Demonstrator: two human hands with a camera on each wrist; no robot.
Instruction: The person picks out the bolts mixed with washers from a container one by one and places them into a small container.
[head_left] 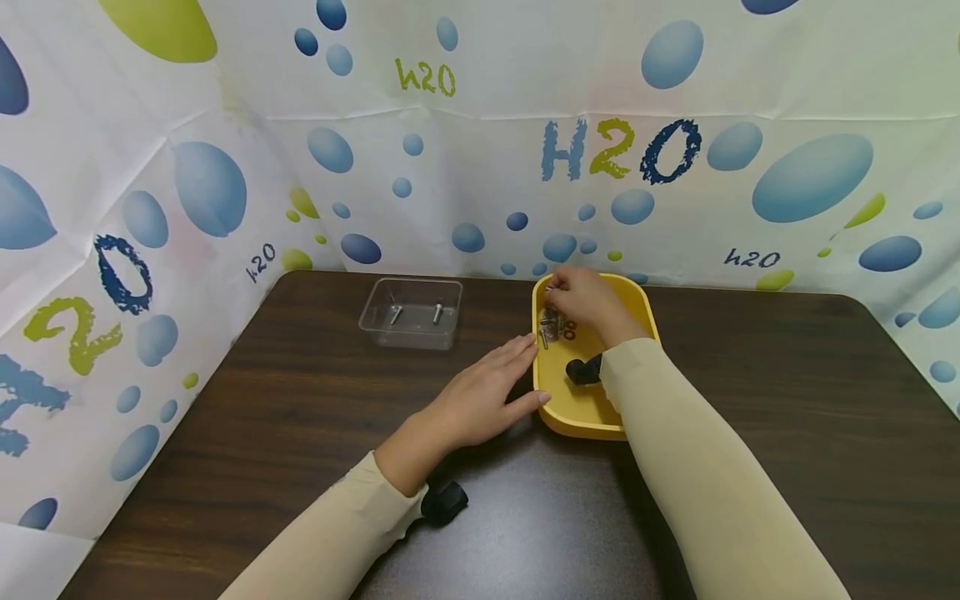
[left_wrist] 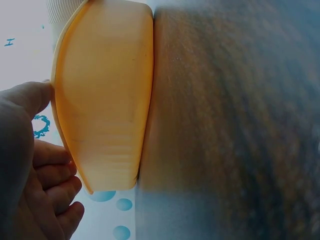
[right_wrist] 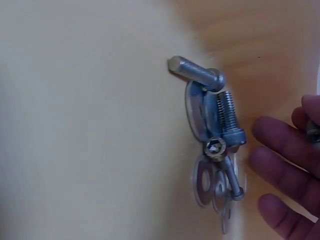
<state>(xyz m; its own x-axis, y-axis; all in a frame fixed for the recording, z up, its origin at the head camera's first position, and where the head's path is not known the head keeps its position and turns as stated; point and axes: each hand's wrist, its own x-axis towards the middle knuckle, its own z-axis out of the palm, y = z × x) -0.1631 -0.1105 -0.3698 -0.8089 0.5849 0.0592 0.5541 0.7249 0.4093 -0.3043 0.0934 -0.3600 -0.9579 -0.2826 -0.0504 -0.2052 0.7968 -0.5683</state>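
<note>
A yellow tray (head_left: 577, 432) stands on the table with bolts (head_left: 545, 337) and washers (head_left: 569, 330) inside. In the right wrist view several bolts (right_wrist: 229, 117) lie over flat washers (right_wrist: 203, 182). My right hand (head_left: 588, 302) is over the tray's far left part, pinching a small metal piece (right_wrist: 314, 132), mostly cut off at the frame's edge. My left hand (head_left: 480, 400) rests with extended fingers on the tray's left rim; in the left wrist view the thumb and fingertips of the left hand (left_wrist: 37, 170) touch the rim of the tray (left_wrist: 107, 95).
A clear plastic container (head_left: 412, 337) with two bolts (head_left: 438, 313) stands left of the tray, near the back of the dark wooden table (head_left: 300, 400). A patterned white sheet (head_left: 480, 192) hangs behind and at the left.
</note>
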